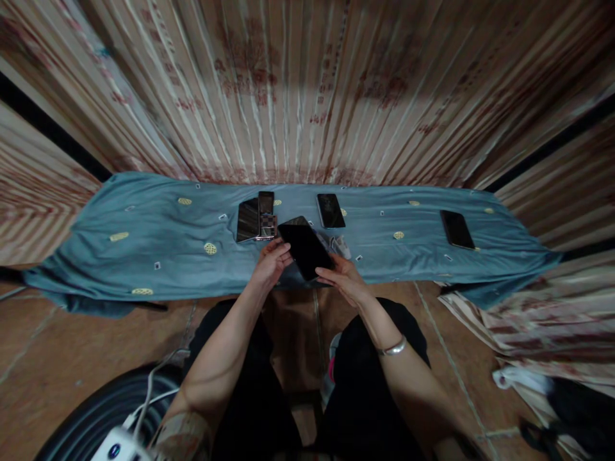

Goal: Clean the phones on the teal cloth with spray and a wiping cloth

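Note:
A black phone (305, 248) with a dark screen is held tilted above the near part of the cloth-covered table. My left hand (273, 259) grips its left edge, thumb on the front. My right hand (342, 276) has hold of its lower right corner, with the fingers partly hidden. Just beyond my right hand lies a crumpled clear plastic item (340, 246). Left of the held phone, a dark flat device (248, 219) rests beside a small dark phone (266, 202) and a small patterned item (268, 226).
Another phone (331, 210) lies behind the held one, and a dark phone (457, 229) sits far right on the blue cloth (187, 262). A patterned curtain (298, 96) hangs behind. Lower left are a black coil (72, 416) and a white power strip (118, 446) with cables.

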Tool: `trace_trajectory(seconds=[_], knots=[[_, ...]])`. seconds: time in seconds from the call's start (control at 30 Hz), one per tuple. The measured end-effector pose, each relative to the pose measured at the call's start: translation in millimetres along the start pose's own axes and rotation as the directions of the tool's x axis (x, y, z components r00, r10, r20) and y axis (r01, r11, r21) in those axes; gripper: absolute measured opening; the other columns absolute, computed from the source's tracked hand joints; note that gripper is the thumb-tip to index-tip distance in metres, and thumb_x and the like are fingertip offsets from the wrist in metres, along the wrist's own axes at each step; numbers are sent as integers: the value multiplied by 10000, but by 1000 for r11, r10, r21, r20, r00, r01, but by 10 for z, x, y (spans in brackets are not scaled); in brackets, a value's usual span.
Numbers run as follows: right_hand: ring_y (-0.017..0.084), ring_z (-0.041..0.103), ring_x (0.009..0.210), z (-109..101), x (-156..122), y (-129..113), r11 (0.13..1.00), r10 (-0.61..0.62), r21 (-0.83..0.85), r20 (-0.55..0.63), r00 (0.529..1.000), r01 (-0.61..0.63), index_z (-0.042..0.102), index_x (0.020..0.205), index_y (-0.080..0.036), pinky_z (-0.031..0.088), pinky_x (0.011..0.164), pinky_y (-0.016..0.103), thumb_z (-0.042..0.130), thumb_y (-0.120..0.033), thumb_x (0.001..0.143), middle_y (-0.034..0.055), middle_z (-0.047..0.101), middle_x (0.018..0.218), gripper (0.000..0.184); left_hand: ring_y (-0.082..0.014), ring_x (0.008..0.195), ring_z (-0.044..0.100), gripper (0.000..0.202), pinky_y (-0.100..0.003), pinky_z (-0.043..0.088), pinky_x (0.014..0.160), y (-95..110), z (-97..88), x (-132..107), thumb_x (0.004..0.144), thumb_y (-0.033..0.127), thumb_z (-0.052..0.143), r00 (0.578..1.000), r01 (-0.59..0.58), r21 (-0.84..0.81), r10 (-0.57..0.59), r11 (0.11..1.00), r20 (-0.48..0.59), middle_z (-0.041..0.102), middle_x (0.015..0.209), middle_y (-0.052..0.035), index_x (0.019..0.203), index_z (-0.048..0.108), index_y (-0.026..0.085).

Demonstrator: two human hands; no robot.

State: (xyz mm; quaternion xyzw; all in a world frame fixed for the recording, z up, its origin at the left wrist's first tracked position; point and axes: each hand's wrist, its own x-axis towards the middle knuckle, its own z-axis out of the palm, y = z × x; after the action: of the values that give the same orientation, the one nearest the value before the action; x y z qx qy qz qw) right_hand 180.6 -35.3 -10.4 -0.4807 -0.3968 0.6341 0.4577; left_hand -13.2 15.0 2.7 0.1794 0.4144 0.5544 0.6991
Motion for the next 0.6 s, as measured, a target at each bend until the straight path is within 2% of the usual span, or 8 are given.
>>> trace_trajectory(seconds=[0.13, 0.23, 0.33, 0.47, 0.6], knots=[[306, 714, 1145, 11, 37, 40, 994, -72, -79, -11, 997, 71, 746, 1151, -268, 585, 1035, 497, 955, -375, 594, 39, 784, 1155, 604, -132, 611, 705, 334, -261, 534, 687, -10, 9, -6, 639, 45, 792, 1000, -7, -12, 6, 1000, -19, 721, 659, 38, 862, 593, 193], [309, 697, 1204, 29, 35, 29, 989, -107, -101, -7, 994, 106, 739, 1180, -250, 525, 1126, 505, 953, -355, 583, 46, 787, 1187, 642, -125, 609, 699, 355, -255, 527, 686, -19, 7, -1, 636, 57, 810, 1000, -9, 0, 9, 1000, -20, 714, 661, 47, 874, 585, 195], [282, 721, 1139, 67, 11, 17, 991, -100, -95, -24, 995, 97, 730, 1197, -236, 560, 1082, 474, 950, -332, 572, 42, 790, 1170, 670, -106, 582, 680, 374, -239, 524, 678, -19, -2, 2, 641, 85, 835, 1000, -14, 22, 14, 1000, -9, 686, 640, 72, 889, 579, 199], [247, 743, 935, 103, -1, 36, 996, -65, -68, -58, 996, 61, 733, 1164, -241, 635, 892, 437, 957, -326, 538, 18, 789, 1056, 670, -99, 587, 678, 354, -222, 522, 649, -9, 2, -14, 650, 90, 828, 1000, -12, 33, 13, 999, -9, 698, 649, 72, 882, 586, 204], [250, 724, 940, 69, 39, 68, 984, -119, -138, -64, 991, 110, 745, 1098, -230, 610, 906, 423, 949, -329, 523, 15, 786, 994, 619, -113, 607, 680, 346, -250, 527, 688, -10, 14, -30, 648, 86, 822, 1000, -21, 51, 22, 998, -17, 699, 662, 60, 886, 598, 200]])
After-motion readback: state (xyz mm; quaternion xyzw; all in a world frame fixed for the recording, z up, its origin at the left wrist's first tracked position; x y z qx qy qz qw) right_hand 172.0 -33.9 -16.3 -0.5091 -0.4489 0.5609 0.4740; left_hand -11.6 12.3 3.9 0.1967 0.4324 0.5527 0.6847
